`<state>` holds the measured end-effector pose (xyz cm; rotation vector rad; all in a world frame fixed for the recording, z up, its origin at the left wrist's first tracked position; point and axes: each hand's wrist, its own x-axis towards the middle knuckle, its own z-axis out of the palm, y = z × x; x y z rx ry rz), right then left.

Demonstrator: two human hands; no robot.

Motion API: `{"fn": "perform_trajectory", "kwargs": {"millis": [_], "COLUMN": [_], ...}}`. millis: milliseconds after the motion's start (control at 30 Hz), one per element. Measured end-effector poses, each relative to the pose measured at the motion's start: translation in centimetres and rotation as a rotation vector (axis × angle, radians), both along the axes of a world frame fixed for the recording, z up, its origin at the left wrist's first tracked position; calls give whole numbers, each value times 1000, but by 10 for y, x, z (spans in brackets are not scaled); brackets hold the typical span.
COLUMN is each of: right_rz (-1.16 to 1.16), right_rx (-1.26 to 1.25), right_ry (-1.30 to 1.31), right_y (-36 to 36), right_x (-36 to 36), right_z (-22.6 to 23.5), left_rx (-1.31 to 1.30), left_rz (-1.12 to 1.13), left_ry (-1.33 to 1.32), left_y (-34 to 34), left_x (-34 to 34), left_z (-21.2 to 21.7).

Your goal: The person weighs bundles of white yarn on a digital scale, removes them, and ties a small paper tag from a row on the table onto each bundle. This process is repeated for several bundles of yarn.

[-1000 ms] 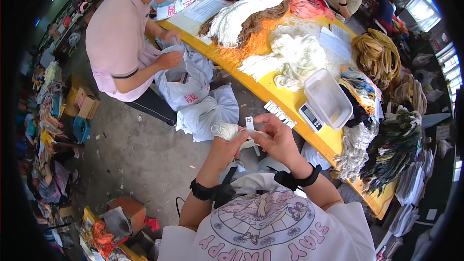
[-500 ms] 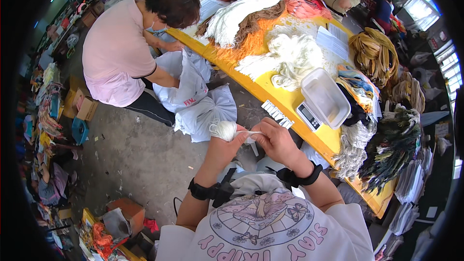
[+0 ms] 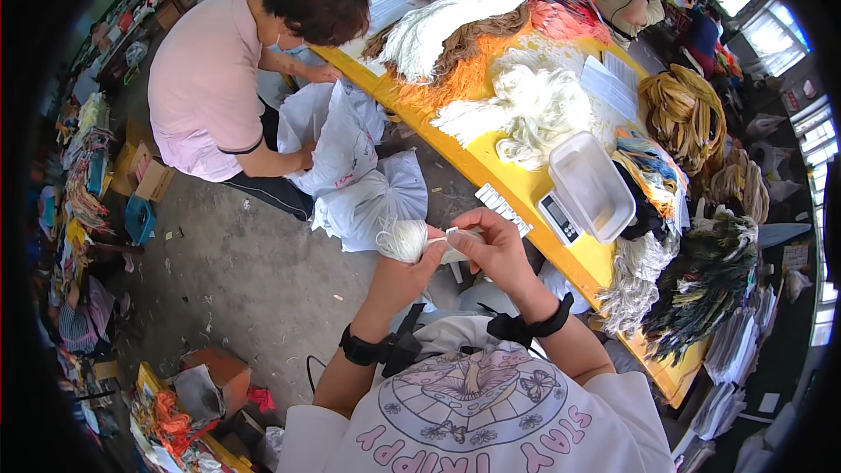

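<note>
My left hand (image 3: pixel 401 280) is closed around a small hank of cream-white yarn (image 3: pixel 402 241), whose loose looped end puffs out past the fingers. Against it, my right hand (image 3: pixel 501 256) pinches the other part of the same hank with thumb and forefinger. A tiny white piece shows at those fingertips, too small to make out. Both hands are close together above my lap, off the table's near edge. Just beyond them stands a tied white sack (image 3: pixel 385 197).
On the yellow table (image 3: pixel 477 156) lie heaped cream yarn (image 3: pixel 547 105), a scale (image 3: pixel 559 217) bearing a clear plastic tub (image 3: pixel 591 186), and dark green hanks (image 3: pixel 708 276). A co-worker in a pink shirt (image 3: pixel 206 79) bends over an open white sack (image 3: pixel 337 136). Cardboard boxes (image 3: pixel 221 377) sit lower left.
My right hand's fingers have shifted on the hank, which now shows a small white piece and more yarn beneath them. The co-worker's arm has moved lower beside the sack.
</note>
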<state>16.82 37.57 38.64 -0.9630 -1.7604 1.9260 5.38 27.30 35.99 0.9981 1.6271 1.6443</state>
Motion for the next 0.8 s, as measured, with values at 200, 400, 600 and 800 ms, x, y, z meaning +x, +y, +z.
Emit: {"fn": "perform_trajectory", "kwargs": {"millis": [200,400,600,800], "right_rz": [591,-304,-565,-68], "right_rx": [-666,779,1335,951], "right_ry": [-132,-166,-297,-388], "right_y": [39,222,257,127], "right_x": [3,-4,12,-7], "right_z": [-12,60,110,1], "left_rx": [-103,-104,17,70], "left_rz": [-129,187,143,-128], "left_ry": [64,-513,-773,-699], "left_y": [-4,-29,-37,-22], "left_x": [-4,-30,-34,-31], "left_z": [3,-27,-21,-10]}}
